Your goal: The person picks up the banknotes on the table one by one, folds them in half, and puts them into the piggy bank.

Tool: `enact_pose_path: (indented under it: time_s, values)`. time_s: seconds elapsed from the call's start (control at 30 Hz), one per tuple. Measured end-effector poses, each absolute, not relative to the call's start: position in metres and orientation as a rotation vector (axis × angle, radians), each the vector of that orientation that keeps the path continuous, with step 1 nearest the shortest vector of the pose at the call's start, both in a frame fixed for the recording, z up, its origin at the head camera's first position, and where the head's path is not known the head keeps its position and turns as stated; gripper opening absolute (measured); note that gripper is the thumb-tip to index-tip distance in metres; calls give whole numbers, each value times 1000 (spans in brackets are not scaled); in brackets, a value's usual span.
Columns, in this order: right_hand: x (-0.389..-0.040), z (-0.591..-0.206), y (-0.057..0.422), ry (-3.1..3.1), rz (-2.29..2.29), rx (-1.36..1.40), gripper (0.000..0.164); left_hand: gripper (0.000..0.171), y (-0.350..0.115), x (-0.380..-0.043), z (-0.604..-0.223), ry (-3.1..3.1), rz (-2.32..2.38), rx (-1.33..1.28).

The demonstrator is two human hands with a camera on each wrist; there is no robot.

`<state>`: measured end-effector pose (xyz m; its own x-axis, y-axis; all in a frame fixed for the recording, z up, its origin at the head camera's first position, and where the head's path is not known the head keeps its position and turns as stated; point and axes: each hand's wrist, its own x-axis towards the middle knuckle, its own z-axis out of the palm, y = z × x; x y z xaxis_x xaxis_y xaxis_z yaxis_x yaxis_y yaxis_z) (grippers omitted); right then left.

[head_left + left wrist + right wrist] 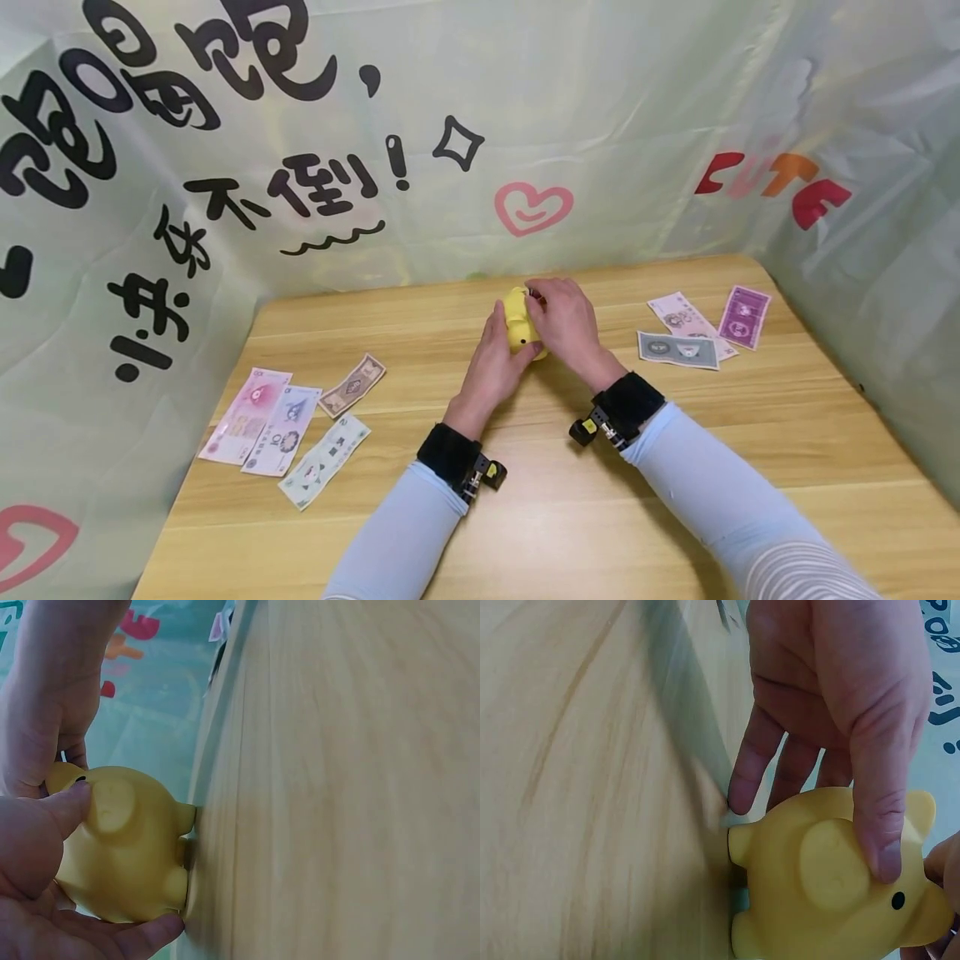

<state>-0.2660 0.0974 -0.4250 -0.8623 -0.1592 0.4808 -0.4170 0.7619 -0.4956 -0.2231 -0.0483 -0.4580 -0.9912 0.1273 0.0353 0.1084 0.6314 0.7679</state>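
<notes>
A yellow piggy bank (516, 310) with a round snout and black eyes stands on the wooden table, its snout turned toward me. My left hand (489, 357) grips its side. In the right wrist view, that hand's thumb (885, 825) presses beside the snout, and its fingers reach behind the body. My right hand (568, 323) bends over the top of the piggy bank (131, 870), fingertips at the back of its head. A small dark bit shows by those fingertips; whether they pinch it is hidden.
Several paper notes lie on the left, among them a pink one (247, 417) and a brown one (352, 386). On the right lie a grey-green note (678, 350), a pale pink one (678, 313) and a purple one (745, 317). A printed cloth (615, 167) hangs behind the table (525, 533).
</notes>
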Motion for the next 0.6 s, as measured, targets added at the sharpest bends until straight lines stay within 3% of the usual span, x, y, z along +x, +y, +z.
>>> enact_pose_path:
  time_s: [0.6]
  values:
    - [-259, -444, 101, -2372, 857, 500, 19, 101, -48, -222, -460, 2839, 1323, 226]
